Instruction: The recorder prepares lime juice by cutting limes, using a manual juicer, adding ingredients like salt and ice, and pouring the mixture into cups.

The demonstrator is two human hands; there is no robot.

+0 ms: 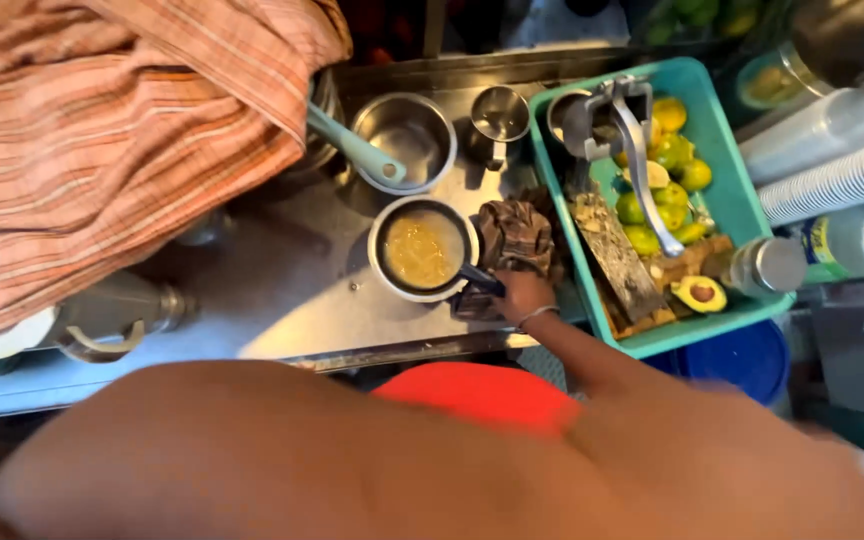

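Steel desk (282, 290) is the base of everything here, and I'll use the small saucepan (422, 250) as my landmark. It's full of a yellowish-brown liquid and sits on the desk near the front edge. My right hand (524, 296) is curled around its dark handle (479, 281), just right of the pan, with a crumpled brown cloth (515, 235) touching the hand from behind. My left hand isn't anywhere I can see, so I can't tell what it's doing. Behind the pan there's an empty steel bowl (404, 135) with a teal-handled ladle (352, 145) leaning in it, and a small steel cup (499, 115) beside that. Right of the pan sits a teal tray (742, 205) holding green-yellow limes (667, 165), a metal press (622, 125) and a halved avocado (700, 293). A striped orange cloth (102, 130) hangs far left.
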